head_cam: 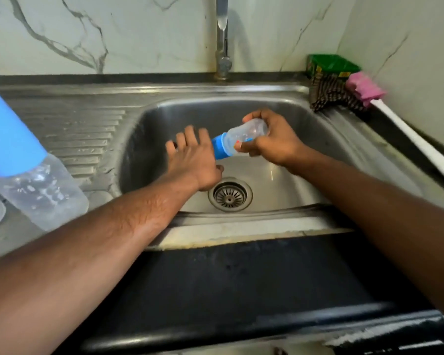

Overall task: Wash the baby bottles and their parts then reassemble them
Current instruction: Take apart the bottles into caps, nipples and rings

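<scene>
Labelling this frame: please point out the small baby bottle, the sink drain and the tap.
small baby bottle [249, 134], head view, clear body
sink drain [230, 193], head view, strainer centre
tap [222, 34], head view, spout

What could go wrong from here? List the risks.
1. The right hand grips the small bottle tilted over the sink basin; a wet grip could let it drop toward the drain.
2. The left hand is open beside the blue collar, not holding it; if unscrewed, it might fall.
3. The large bottle stands on the drainboard near the left forearm and could be knocked over.
</scene>
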